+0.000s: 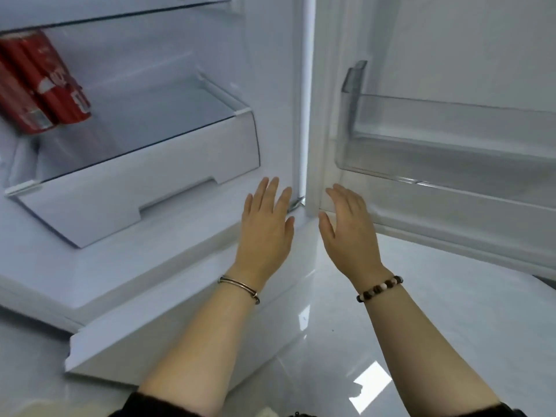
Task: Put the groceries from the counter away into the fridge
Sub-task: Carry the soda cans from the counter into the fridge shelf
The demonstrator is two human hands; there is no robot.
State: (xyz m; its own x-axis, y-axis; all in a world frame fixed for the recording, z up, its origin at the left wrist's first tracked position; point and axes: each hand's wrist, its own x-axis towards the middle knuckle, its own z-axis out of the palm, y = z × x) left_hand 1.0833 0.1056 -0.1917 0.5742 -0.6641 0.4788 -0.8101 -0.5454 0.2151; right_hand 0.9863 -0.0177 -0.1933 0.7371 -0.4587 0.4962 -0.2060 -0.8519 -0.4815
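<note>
Fridge [272, 85] stands open with two red cans [45, 82] on its glass shelf [156, 127], so some is likely stored. Left hand [266, 224] and right hand [349, 233] hover released, holding nothing; remaining groceries, if any, lie out of view.

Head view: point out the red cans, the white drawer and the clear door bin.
red cans [57, 82], head view, label side of the right-hand can.
white drawer [135, 188], head view, middle of its front panel.
clear door bin [451, 139], head view, its transparent front wall.
</note>
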